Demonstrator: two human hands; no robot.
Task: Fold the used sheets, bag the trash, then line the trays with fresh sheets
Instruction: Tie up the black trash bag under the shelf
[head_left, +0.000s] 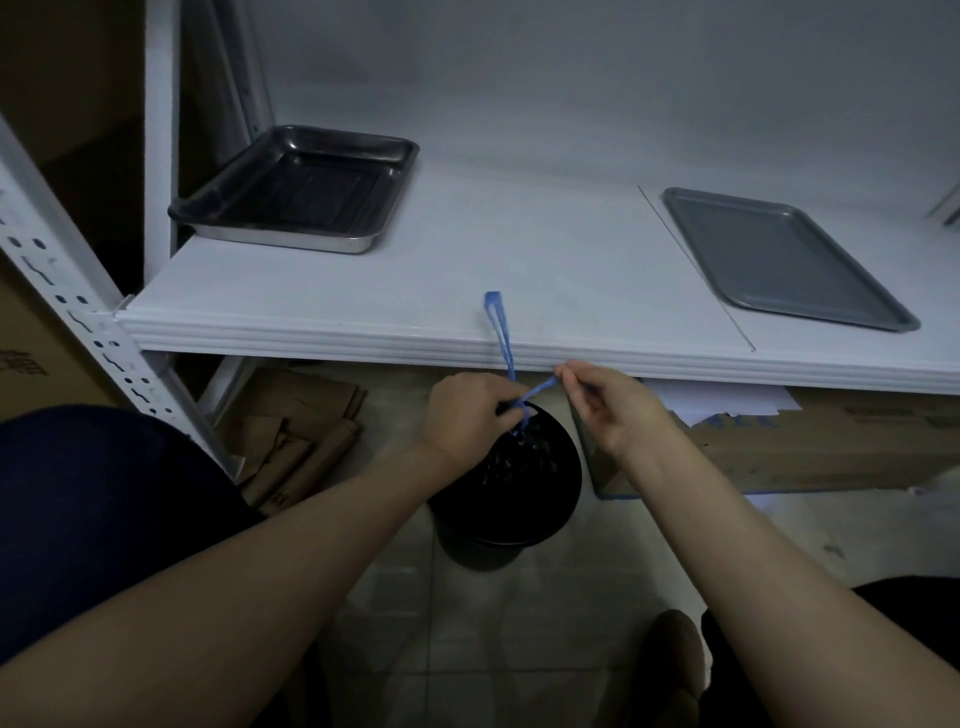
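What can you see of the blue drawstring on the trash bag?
The blue drawstring is a thin, flat strip, plastic by its look. One looped end rises upright across the edge of the white shelf in view; contact there is unclear. A shorter strand runs right, pulled taut. The left hand grips the strands where they cross; the right hand pinches the shorter strand's tip. Below the left hand it drops into the gathered black bag in the round bin.

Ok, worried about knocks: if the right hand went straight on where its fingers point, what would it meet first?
Probably the front edge of the white shelf board, just beyond the blue plastic drawstring the right hand pinches; depth is unclear.
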